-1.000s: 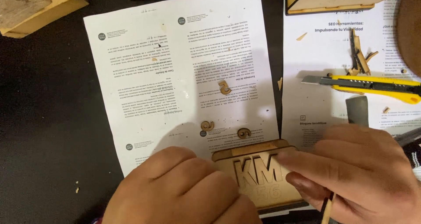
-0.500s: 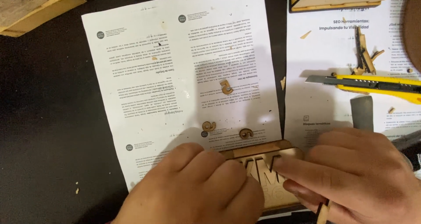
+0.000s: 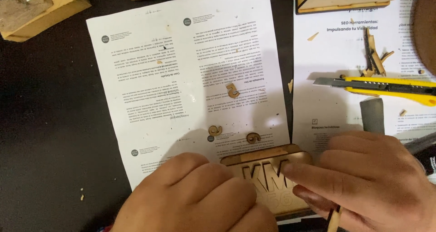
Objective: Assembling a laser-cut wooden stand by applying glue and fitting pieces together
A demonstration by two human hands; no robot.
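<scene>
Together we press our left hand (image 3: 200, 200) and right hand (image 3: 368, 177), fingers (image 3: 318, 177) flat, not gripping, on the wooden plaque (image 3: 272, 173) near the yellow knife (image 3: 390, 85).

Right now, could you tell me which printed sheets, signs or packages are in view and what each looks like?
Wooden plaque: bottom centre, under the left hand and right hand; tan rectangle with cut-out lettering.
Printed sheet: centre, white, two columns of small upside-down text, round dark logos.
Second printed sheet: right, white, bold heading, under the yellow utility knife.
Cardboard box: top left corner, brown.
</scene>
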